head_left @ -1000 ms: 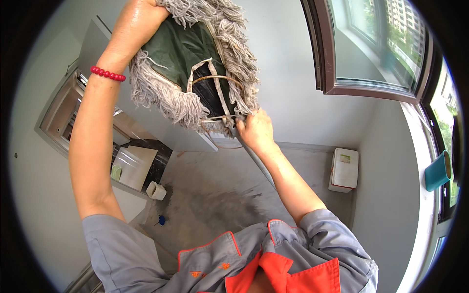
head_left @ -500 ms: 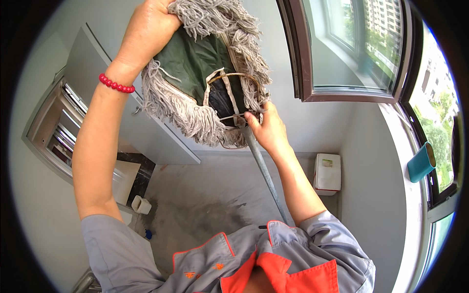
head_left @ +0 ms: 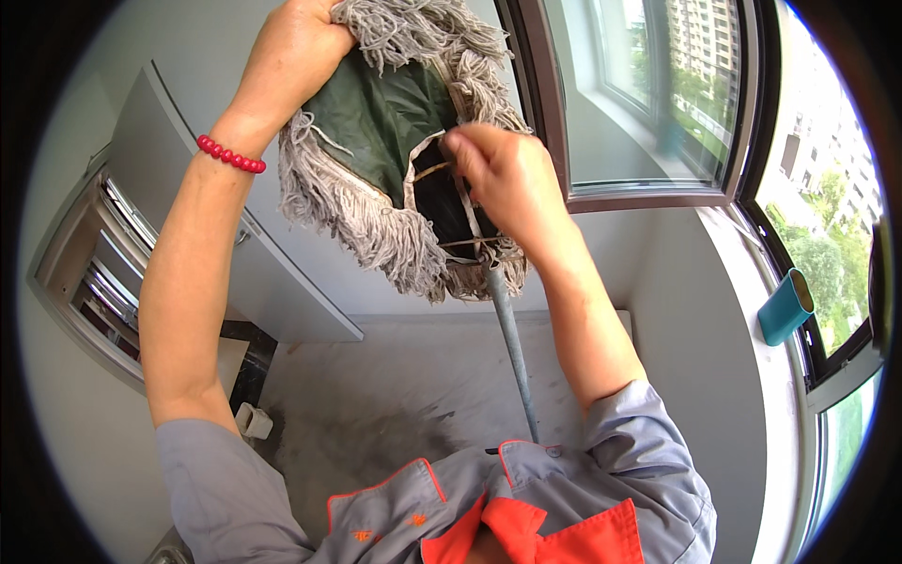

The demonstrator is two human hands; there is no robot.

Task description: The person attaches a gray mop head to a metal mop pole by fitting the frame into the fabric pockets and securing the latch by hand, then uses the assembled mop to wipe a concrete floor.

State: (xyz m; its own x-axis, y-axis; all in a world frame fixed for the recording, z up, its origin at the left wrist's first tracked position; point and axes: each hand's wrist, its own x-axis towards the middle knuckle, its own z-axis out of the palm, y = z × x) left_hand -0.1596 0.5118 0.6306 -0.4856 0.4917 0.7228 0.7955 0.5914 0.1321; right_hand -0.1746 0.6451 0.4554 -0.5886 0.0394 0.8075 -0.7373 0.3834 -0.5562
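A flat dust mop head (head_left: pixel 376 141) with a green cloth back and grey yarn fringe is raised in front of me on a grey metal pole (head_left: pixel 510 352). My left hand (head_left: pixel 296 47), with a red bead bracelet on its wrist, grips the upper end of the mop head. My right hand (head_left: pixel 498 174) pinches a tan tie string at the dark opening in the middle of the cloth, just above where the pole joins.
A window with a dark frame (head_left: pixel 648 193) fills the upper right. A teal cup (head_left: pixel 787 305) lies on the sill at right. An open grey door (head_left: pixel 225 244) and a metal cabinet (head_left: pixel 94 273) stand at left. Below is a grey floor (head_left: pixel 404 395) with a small white object (head_left: pixel 252 421).
My right hand has climbed from the pole joint up to the strings at the cloth opening. The mop head has shifted right and closer, and my view has turned toward the window.
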